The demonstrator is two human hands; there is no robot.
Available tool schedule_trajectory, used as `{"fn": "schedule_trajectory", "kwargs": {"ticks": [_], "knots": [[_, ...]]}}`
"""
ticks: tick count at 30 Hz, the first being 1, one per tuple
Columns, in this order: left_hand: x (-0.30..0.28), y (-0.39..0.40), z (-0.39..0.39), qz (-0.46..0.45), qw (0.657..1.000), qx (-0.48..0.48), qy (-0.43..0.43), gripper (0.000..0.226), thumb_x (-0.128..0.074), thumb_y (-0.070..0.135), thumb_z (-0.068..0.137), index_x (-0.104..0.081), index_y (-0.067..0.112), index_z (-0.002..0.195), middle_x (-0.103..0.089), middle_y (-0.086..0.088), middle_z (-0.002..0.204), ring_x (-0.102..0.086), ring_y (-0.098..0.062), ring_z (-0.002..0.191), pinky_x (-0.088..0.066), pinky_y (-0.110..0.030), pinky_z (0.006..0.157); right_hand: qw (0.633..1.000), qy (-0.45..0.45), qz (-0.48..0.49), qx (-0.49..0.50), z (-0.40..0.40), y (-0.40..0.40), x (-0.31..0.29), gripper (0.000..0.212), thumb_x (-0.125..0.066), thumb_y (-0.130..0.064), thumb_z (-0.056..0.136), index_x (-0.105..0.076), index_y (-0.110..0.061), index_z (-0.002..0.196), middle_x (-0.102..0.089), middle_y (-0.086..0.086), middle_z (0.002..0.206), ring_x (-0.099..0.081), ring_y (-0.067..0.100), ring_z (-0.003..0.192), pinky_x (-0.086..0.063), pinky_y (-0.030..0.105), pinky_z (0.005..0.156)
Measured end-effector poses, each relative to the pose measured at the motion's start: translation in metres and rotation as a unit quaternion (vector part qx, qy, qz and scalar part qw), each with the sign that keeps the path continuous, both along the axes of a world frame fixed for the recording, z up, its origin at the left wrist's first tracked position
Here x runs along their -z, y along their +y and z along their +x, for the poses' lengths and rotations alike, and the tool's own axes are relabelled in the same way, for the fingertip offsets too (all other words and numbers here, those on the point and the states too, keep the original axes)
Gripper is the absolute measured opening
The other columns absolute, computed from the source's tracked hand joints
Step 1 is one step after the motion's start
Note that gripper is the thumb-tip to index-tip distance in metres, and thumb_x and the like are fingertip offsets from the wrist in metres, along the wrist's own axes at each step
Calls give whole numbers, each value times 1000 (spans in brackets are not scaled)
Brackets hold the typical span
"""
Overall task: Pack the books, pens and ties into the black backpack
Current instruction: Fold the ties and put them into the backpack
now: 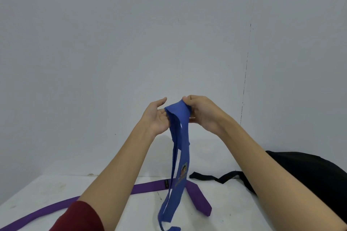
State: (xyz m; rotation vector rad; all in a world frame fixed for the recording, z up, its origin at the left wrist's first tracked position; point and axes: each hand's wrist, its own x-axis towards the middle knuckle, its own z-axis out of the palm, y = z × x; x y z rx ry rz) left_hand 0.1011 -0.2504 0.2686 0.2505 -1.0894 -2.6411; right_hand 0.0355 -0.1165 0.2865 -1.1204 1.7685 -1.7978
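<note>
My right hand [201, 112] pinches the folded blue tie [178, 137]; my left hand [156, 116], at nine o'clock, seems open beside it. The loose tails may unfold.

- A bare indoor room, kind unclear: a plain grey-white wall [131, 43] fills the far view.
- A scuffed white table [47, 189] stands near, against that wall.
</note>
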Motion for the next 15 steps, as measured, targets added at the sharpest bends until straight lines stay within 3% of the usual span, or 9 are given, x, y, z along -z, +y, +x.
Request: {"fn": "schedule_trajectory", "kwargs": {"ticks": [3,8,11,15], "knots": [[-2,1,0,18,1000,-23,10,37,-53,15,94,-51,-9,123,-59,-19,125,-59,-29,115,-46,-35,100,999,-22,13,-23,-5,11,9,18,-45,-20,99,-57,-8,93,-60,2,80,-56,14,70,-47,23,62],[-2,6,-1,-3,999,-45,8,15,-51,6,95,-62,-3,98,-67,-11,98,-63,-21,87,-47,-30,89,992,34,123,-20,-13,22,30,27,-47,-20,98,-49,-14,71,-52,1,71,-48,13,61,-41,23,60],[-2,9,0,-19,999,-46,9,20,-48,5,96,-59,-3,110,-68,-12,104,-64,-19,91,-47,-30,85,977,79,197,-31,-14,25,41,29,-49,-20,98,-50,-14,69,-55,-2,67,-49,10,58,-43,22,60],[-3,12,0,-52,998,-40,3,29,-39,2,98,-52,-7,123,-58,-15,128,-57,-21,113,-44,-31,88,953,113,275,-51,-14,28,48,27,-51,-21,97,-53,-13,72,-59,0,73,-56,12,63,-48,25,67]]}}
